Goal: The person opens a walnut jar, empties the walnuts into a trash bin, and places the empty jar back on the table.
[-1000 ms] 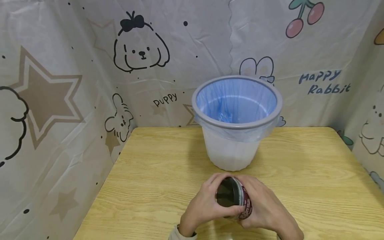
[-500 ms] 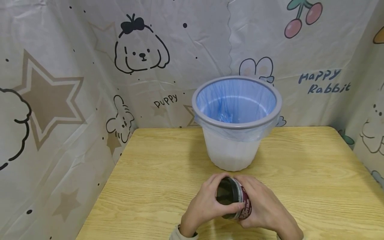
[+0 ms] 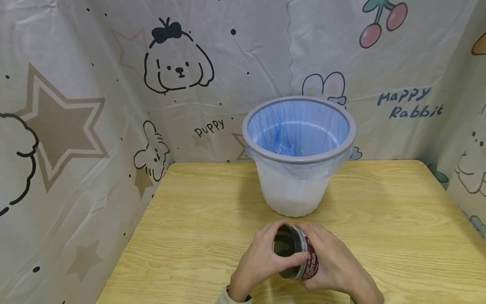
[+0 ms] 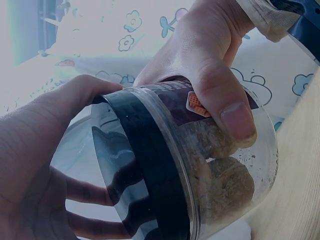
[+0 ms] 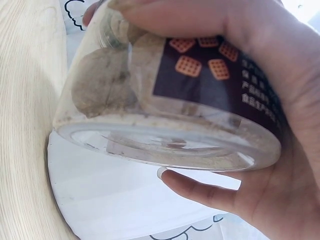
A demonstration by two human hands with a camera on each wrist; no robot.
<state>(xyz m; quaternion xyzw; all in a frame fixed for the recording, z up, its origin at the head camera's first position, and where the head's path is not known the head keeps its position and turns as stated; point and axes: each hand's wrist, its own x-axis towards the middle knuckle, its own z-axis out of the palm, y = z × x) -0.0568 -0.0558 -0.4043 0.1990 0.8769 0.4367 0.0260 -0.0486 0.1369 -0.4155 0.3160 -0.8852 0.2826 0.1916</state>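
In the head view a clear plastic jar (image 3: 312,264) with a dark maroon label is held tilted between both hands, its dark lid (image 3: 285,242) turned to the left. My left hand (image 3: 260,258) grips the lid, thumb across the near side and fingers round the far side. The right hand (image 3: 335,258) grips the jar's body; its thumb (image 4: 225,100) presses the label in the left wrist view. Round brownish lumps (image 5: 102,82) show through the wall in the right wrist view, below printed orange waffle shapes (image 5: 189,66).
Behind the hands, a white bin (image 3: 292,196) with a grey rim and a blue liner bag (image 3: 303,122) stands on the wood-grain table (image 3: 182,236). Printed cloth (image 3: 228,55) with cartoon drawings hangs round the back and sides.
The left thumb has shifted slightly up and away along the lid's near side, with the lid still gripped. The right hand and the bin stay about where they were.
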